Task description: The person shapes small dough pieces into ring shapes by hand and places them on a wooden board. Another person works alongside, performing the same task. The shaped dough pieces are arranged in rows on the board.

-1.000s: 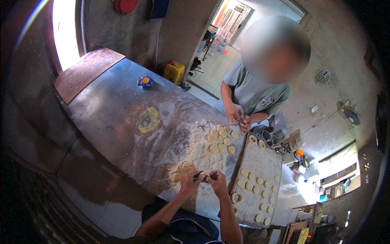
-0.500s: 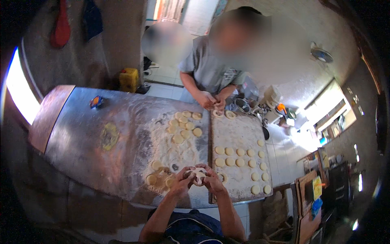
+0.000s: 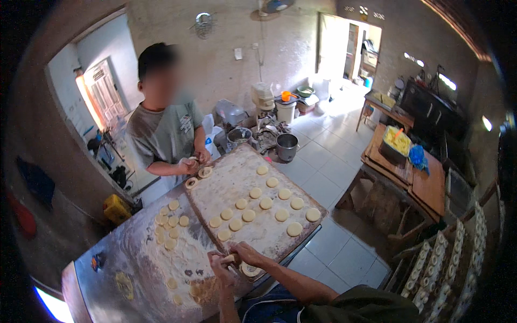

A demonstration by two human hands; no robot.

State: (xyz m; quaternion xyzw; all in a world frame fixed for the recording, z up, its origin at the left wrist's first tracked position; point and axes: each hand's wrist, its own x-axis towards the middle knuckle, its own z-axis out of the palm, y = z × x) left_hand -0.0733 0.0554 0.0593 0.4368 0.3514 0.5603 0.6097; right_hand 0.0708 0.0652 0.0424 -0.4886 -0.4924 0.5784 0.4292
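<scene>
While a small blue packet (image 3: 97, 262) sits at the left on the metal table (image 3: 97, 290), a yellow smear (image 3: 124, 285) marks the surface just to its right, and a yellow canister (image 3: 117, 209) stands beyond the far edge. Now across to the flour, where pale dough rounds (image 3: 169, 223) cluster toward the far side and a few more lie near! On the far side a co-worker (image 3: 161, 129) brings both hands together, right by two dough rings at the board's far left corner.

And here's the action, near and central: the left hand (image 3: 222, 268) and the right hand (image 3: 247, 254) meet over the board's near left corner, both grips narrow, fingers pinching one dough piece (image 3: 230, 259) between them. Just below the right hand lies another ring (image 3: 249, 269), on the floury board (image 3: 229, 185), with flat rounds (image 3: 266, 203) spread to the right. Farther right, a wooden table (image 3: 428, 188) carries a tub of yellow stuff (image 3: 397, 141) and a blue bag (image 3: 418, 157), touching or nearly so.
</scene>
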